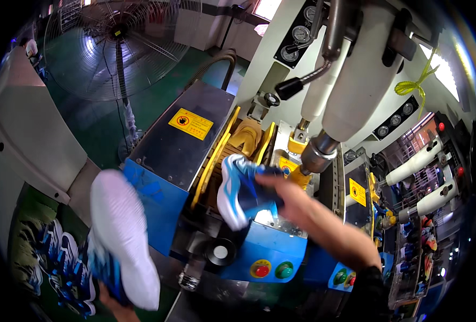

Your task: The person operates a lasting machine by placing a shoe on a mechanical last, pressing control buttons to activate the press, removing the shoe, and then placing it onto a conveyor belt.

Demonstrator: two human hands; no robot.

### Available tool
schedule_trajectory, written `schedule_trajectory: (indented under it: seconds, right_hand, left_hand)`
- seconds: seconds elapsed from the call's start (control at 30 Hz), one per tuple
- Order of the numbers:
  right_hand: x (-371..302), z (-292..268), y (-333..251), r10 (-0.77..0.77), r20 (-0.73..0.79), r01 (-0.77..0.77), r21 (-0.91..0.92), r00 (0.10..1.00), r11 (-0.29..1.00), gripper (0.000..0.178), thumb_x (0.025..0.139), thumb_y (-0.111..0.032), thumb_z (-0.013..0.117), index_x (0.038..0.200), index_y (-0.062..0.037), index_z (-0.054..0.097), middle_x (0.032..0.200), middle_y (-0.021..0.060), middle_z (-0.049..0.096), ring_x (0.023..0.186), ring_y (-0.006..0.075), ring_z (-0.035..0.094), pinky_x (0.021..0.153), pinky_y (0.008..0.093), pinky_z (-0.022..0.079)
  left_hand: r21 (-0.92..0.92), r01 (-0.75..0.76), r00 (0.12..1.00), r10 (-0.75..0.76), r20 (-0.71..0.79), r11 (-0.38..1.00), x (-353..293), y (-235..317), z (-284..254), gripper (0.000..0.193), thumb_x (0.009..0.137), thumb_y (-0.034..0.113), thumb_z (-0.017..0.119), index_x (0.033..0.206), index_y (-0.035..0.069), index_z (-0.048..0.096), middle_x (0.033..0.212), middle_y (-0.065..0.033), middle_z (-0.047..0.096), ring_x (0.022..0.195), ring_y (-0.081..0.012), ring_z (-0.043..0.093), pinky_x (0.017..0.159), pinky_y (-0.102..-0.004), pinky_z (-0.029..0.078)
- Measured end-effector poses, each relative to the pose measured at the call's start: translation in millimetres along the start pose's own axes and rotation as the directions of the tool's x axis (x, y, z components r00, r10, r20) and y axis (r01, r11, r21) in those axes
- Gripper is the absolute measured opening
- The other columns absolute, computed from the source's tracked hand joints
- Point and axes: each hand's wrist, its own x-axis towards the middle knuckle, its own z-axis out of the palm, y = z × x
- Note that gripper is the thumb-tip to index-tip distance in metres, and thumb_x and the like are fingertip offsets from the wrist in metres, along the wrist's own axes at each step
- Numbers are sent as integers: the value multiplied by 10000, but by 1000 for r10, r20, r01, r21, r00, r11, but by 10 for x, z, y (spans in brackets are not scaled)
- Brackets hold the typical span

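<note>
My right hand (287,194) grips a blue and white sneaker (237,188) around its dark blue collar. This sneaker is over the front of a shoe press, beside its yellow side pads (212,167), with its white sole facing left. At the lower left my left hand (119,307) is closed on another sneaker (124,231), tilted so that its white sole faces up. Most of the fingers of that hand are hidden behind the shoe. Both sneakers look a little blurred. Below the right one, the press has a blue front (267,244) with red and green buttons.
Several more sneakers (63,252) lie at the lower left. A black knob (220,252) juts from the press front, and a white press cylinder (356,80) hangs over it. A large fan (119,33) stands at the back left. A similar machine (358,188) is to the right.
</note>
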Motion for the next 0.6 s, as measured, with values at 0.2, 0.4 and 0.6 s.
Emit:
schedule_trajectory:
  seconds: [0.2, 0.4, 0.6]
  right_hand:
    - [1847, -49, 733, -915, -181, 126, -962, 361, 240, 845, 784, -196, 698, 1395, 161, 237, 1295, 358, 448, 1164, 485, 521, 1030, 459, 425]
    - [1776, 145, 621, -871, -228, 229, -908, 434, 352, 754, 729, -206, 724, 1295, 147, 374, 1133, 306, 559, 1070, 422, 556, 992, 430, 438]
    - [1493, 17, 394, -709, -226, 117, -909, 668, 400, 848, 816, -341, 654, 1408, 118, 257, 1350, 335, 379, 1174, 482, 517, 1017, 454, 447]
  left_hand:
    - [-140, 23, 969, -56, -239, 990, -741, 344, -851, 565, 935, 210, 651, 1388, -68, 460, 1414, -220, 498, 1273, -342, 499, 1090, -523, 372]
    - [601, -8, 907, 259, -332, 799, -1273, -49, -1071, 285, 896, -16, 606, 1152, -142, 589, 1121, -237, 635, 923, -301, 628, 826, -429, 534]
    - [753, -613, 737, 519, 434, 240, -1084, -249, -928, 490, 838, -2, 697, 1275, -95, 496, 1125, -260, 610, 968, -358, 624, 908, -458, 521]
